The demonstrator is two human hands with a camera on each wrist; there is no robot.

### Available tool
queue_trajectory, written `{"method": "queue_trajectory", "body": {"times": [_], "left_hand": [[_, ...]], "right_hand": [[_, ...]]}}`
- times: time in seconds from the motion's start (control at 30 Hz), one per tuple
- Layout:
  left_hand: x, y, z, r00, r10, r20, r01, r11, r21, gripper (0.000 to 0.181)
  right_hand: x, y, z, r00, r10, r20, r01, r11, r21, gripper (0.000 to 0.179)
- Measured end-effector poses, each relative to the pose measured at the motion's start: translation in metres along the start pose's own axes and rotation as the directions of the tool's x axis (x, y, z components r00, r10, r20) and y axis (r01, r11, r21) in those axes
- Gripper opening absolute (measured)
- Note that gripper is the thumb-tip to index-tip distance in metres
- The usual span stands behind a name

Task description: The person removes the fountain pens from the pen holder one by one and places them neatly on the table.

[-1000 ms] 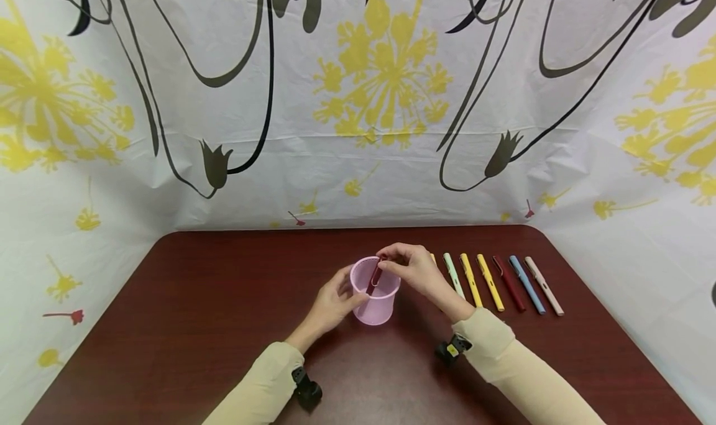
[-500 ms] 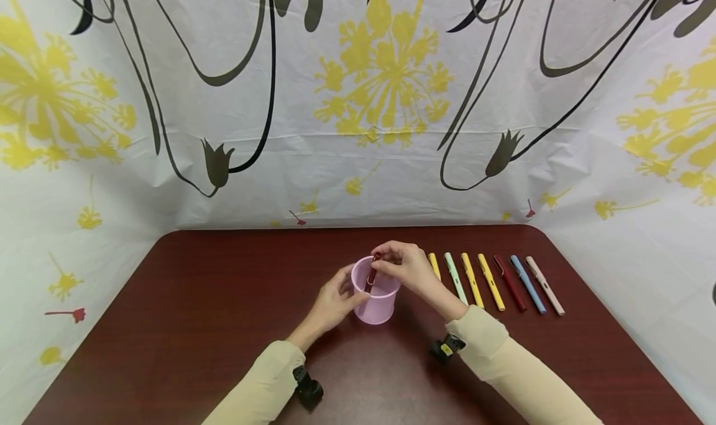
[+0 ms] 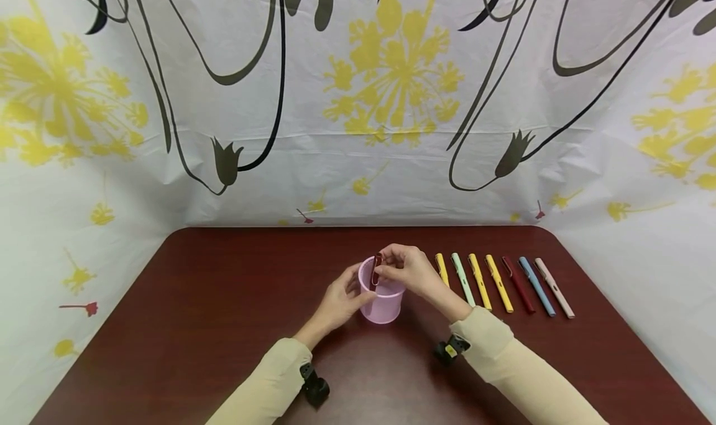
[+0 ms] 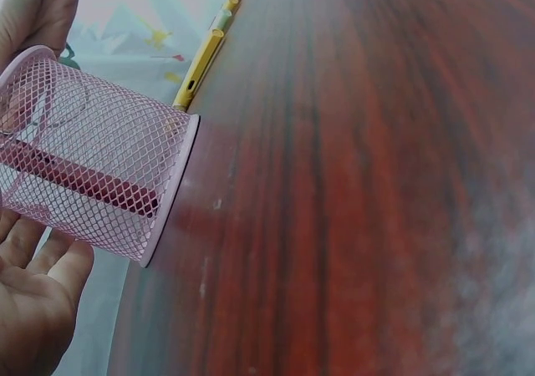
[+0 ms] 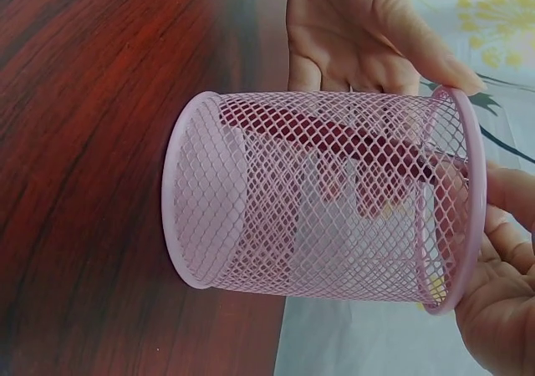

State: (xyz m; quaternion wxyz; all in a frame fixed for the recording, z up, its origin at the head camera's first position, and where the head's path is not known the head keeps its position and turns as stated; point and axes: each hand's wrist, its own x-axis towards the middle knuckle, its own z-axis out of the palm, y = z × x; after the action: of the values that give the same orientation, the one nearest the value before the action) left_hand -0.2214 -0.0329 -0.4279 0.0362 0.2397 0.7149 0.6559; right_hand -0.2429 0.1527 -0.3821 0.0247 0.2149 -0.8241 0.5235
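A pink mesh pen holder (image 3: 382,310) stands upright on the dark red-brown table, near its middle. My left hand (image 3: 339,299) grips it from the left, thumb at the near rim and fingers around the side. My right hand (image 3: 413,269), over the opening, pinches the top of a dark red pen (image 3: 375,272) between thumb and fingers. Through the mesh in the right wrist view, the pen (image 5: 334,134) runs down inside the holder along the wall, its lower end close to the base. The left wrist view shows the same pen (image 4: 92,182) inside the mesh.
Right of the holder lies a row of several pens: yellow (image 3: 500,283), mint green (image 3: 463,280), dark red (image 3: 518,286), blue (image 3: 537,286) and pale pink (image 3: 555,288). A white cloth (image 3: 313,114) with printed flowers hangs behind the table.
The head view has shifted slightly. The red pen stands a little more upright in the holder, with my right hand still pinching its top. My left hand keeps its grip.
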Motion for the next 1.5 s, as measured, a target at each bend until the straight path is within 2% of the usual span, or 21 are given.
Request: {"method": "queue_trajectory", "body": {"times": [0.3, 0.53, 0.67, 0.8, 1.0, 1.27, 1.33, 1.5], "left_hand": [[0.000, 0.002, 0.001, 1.000, 0.006, -0.004, -0.006, 1.000, 0.001, 0.060], [-0.001, -0.001, 0.001, 1.000, 0.012, -0.011, -0.012, 1.000, 0.008, 0.060], [-0.001, -0.001, 0.002, 1.000, 0.004, -0.014, -0.003, 1.000, 0.013, 0.061], [-0.001, -0.001, 0.002, 1.000, -0.001, -0.008, 0.001, 1.000, 0.004, 0.061], [-0.002, 0.000, 0.003, 1.000, -0.001, -0.016, 0.001, 1.000, 0.013, 0.060], [-0.002, 0.002, 0.004, 1.000, 0.003, -0.023, -0.002, 1.000, 0.016, 0.058], [-0.001, 0.000, 0.004, 1.000, 0.005, -0.026, -0.005, 1.000, 0.009, 0.058], [0.003, -0.018, 0.005, 0.999, 0.013, -0.042, -0.013, 1.000, -0.005, 0.060]], "right_hand": [[-0.002, -0.002, 0.000, 1.000, -0.004, -0.023, 0.004, 1.000, -0.015, 0.015], [-0.001, -0.005, -0.006, 0.993, -0.054, -0.103, 0.044, 0.994, -0.103, 0.014], [-0.002, -0.009, -0.014, 0.989, -0.049, -0.140, 0.034, 0.994, -0.105, 0.013], [-0.004, -0.013, -0.021, 0.986, -0.023, -0.167, 0.015, 0.999, -0.048, 0.013], [-0.006, -0.018, -0.032, 0.973, 0.020, -0.230, 0.004, 0.995, 0.101, 0.018], [-0.012, -0.030, -0.057, 0.932, 0.031, -0.362, 0.069, 0.963, 0.259, 0.015], [-0.014, -0.030, -0.064, 0.919, 0.033, -0.392, 0.086, 0.956, 0.281, 0.012], [-0.021, -0.028, -0.080, 0.895, 0.036, -0.444, 0.116, 0.943, 0.311, 0.010]]}}
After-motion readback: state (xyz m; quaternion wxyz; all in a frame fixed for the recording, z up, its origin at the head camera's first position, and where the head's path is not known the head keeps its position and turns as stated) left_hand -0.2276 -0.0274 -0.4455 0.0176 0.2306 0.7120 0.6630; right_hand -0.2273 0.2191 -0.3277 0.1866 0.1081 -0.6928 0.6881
